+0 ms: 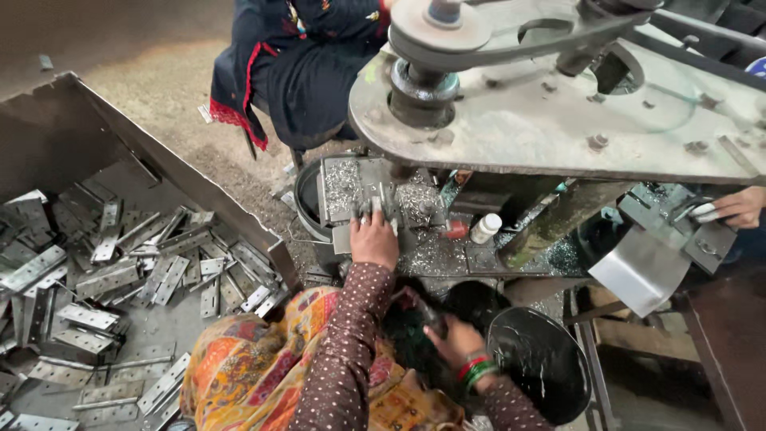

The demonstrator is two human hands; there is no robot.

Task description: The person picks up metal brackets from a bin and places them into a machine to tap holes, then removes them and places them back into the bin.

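Observation:
My left hand reaches forward onto the drilling machine's bed. Its fingers hold a small metal hinge piece down under the spindle. Silver metal shavings lie all around it. My right hand, with red and green bangles at the wrist, is closed on a dark lever handle low beside my lap. Both my sleeves are brown with white dots, and an orange patterned cloth covers my lap.
A large steel bin on my left holds several flat hinges. The machine's grey belt housing hangs overhead. A black round pan, a white bottle, a seated person in dark clothes and another person's hand are nearby.

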